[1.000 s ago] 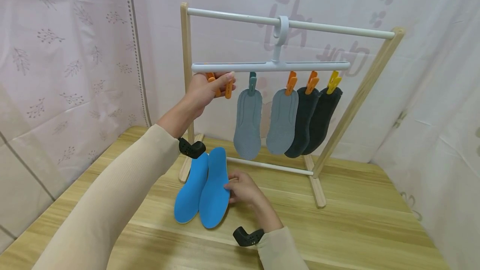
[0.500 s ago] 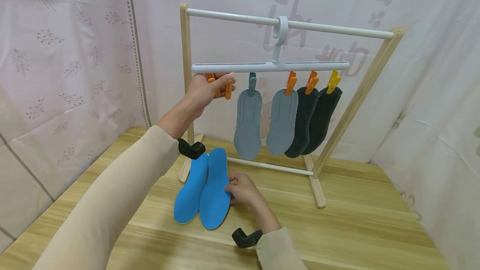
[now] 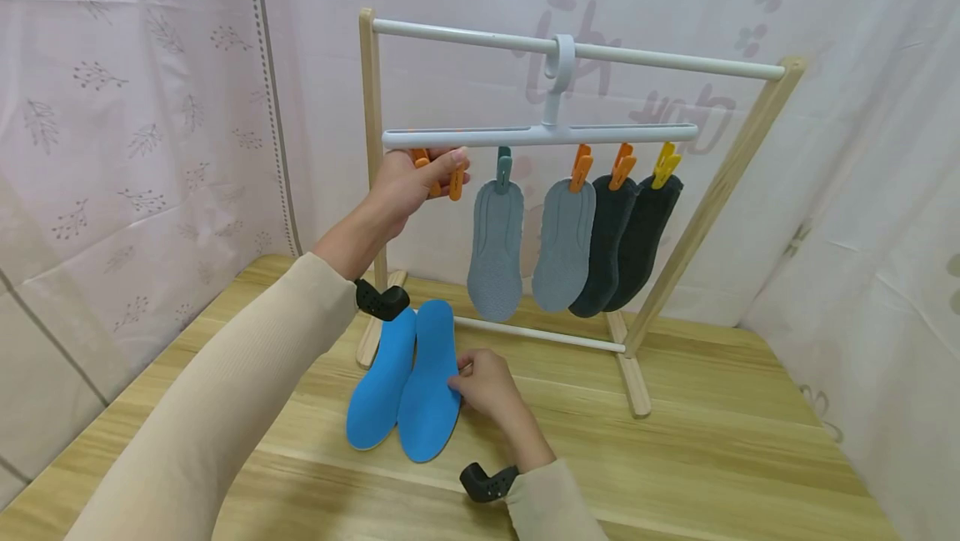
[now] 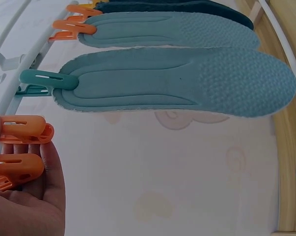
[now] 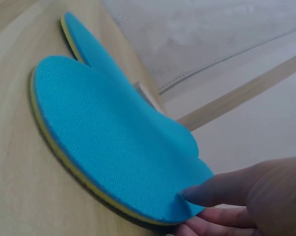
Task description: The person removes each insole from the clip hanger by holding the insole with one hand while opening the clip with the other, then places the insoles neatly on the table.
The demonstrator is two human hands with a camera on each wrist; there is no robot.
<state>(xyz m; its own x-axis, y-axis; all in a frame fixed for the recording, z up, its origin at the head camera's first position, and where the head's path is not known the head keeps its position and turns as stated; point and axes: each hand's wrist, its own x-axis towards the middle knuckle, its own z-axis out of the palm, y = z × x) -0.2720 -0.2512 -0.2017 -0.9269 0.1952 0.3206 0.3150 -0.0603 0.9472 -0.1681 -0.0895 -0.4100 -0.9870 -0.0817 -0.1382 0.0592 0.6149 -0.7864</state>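
Note:
My left hand (image 3: 397, 187) is raised beneath the left end of the white hanger (image 3: 480, 137). Its thumb and fingers grip an orange clothespin (image 4: 22, 127), and a second orange clothespin (image 4: 20, 166) sits inside the same hand. Down on the table, my right hand (image 3: 491, 387) pinches the edge of a blue insole (image 3: 426, 412), thumb on top and fingers by the underside. Another blue insole (image 3: 373, 412) lies along its left side. Yellow edging shows on both in the right wrist view. A grey insole (image 3: 495, 266) hangs from a green clothespin (image 3: 504, 170) right of my left hand.
Farther right on the hanger, clothespins hold a second grey insole (image 3: 561, 257) and two dark insoles (image 3: 651, 245). The hanger hooks over the top bar (image 3: 690, 62) of a wooden rack (image 3: 716, 207) standing on the table (image 3: 712, 424). A patterned curtain (image 3: 150, 91) surrounds it.
My right hand has shifted very slightly down, and the blue insole it pinches has moved a little with it. My left hand stays at the orange clothespins.

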